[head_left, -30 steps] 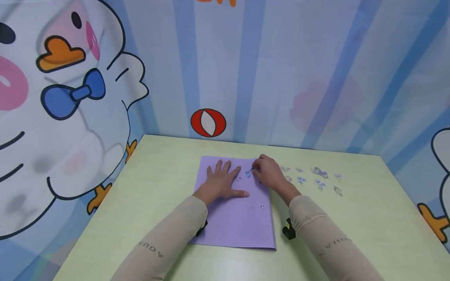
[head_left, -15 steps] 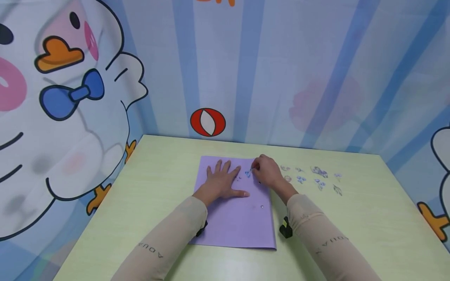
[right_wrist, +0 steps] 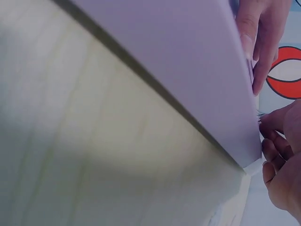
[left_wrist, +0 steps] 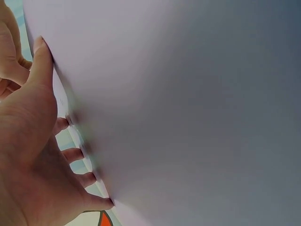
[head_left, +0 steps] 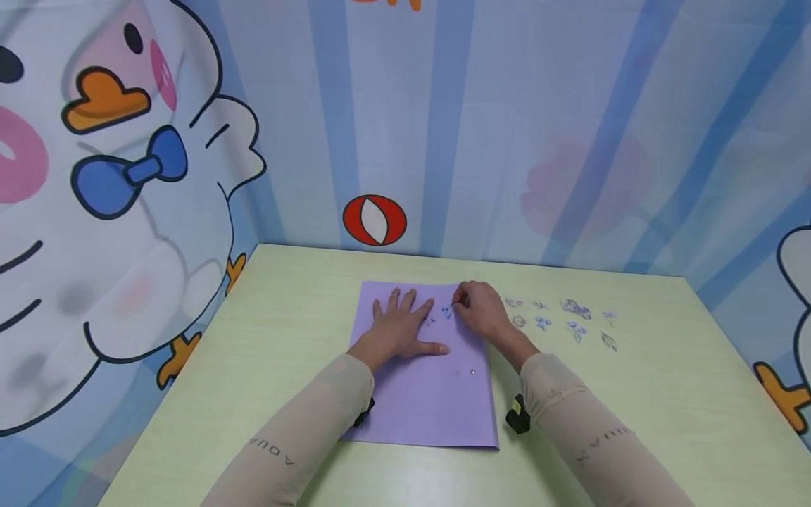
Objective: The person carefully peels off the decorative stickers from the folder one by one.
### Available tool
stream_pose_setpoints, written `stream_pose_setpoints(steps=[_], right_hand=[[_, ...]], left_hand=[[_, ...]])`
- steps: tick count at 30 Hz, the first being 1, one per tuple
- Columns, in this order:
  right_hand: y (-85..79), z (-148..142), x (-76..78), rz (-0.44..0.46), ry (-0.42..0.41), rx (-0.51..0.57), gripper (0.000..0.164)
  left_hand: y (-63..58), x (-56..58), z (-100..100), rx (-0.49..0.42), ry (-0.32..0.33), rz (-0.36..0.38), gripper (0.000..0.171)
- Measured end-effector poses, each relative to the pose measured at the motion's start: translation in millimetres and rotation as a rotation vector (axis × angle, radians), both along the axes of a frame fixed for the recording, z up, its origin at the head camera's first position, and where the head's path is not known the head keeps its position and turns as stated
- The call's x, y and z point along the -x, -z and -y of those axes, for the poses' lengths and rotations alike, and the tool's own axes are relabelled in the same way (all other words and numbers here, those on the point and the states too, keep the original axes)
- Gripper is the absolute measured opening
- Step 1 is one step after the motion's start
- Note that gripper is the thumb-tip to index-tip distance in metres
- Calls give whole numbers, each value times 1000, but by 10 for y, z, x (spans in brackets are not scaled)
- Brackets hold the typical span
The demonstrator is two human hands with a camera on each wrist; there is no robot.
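A purple sheet or folder [head_left: 431, 401] lies on the table. My left hand [head_left: 399, 331] rests flat on its upper half with the fingers spread. At the sheet's upper right, my right hand [head_left: 483, 310] pinches the edge of a small blue flower-like sticker [head_left: 446, 313] between thumb and fingertips. In the right wrist view, a thin bluish tip shows at the fingertips of the right hand [right_wrist: 282, 150]. Small dark marks [head_left: 430, 322] lie on the sheet by the left index finger. The left wrist view shows the left hand [left_wrist: 33, 141] pressing on the purple surface.
To the right, several clear stickers with purple and blue plant shapes [head_left: 576, 310] lie on the pale table [head_left: 671, 394]. A small round shiny dot [head_left: 472, 372] sits near the sheet's right edge. A printed cartoon curtain [head_left: 393, 127] stands behind the table.
My left hand stays in place on the sheet. My right hand shifts only slightly at the blue sticker, and the right forearm moves a little.
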State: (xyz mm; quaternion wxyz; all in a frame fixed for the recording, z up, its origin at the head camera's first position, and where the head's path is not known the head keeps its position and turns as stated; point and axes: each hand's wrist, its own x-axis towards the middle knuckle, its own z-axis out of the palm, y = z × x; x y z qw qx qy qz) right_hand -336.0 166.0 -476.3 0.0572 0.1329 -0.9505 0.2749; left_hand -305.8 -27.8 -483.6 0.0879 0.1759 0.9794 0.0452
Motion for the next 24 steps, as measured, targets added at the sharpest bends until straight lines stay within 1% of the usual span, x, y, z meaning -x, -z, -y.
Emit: stream_pose_setpoints(steps=[8,13,15,19,21,24], right_hand=[[-86,6,-55,-17,-39,-17,7],[-177,-77,-118,-70,-80,5,15],[-209,-145,-152,-96,-96,17,16],[-276,-350,-230,-143,-130,44,11],[-308,-473,-264,-160,-144,46,10],[-345,-665,-320,-179,-156,18,10]], left_hand=[[-37,-25,-2,2,3,9,109],[-55,-37,0,-2,4,5,109],[-56,-39,1,-7,6,8,109],[-51,-35,-1,-22,7,18,109],[-38,-27,-1,-28,5,21,109],[-12,-11,2,-37,3,19,109]])
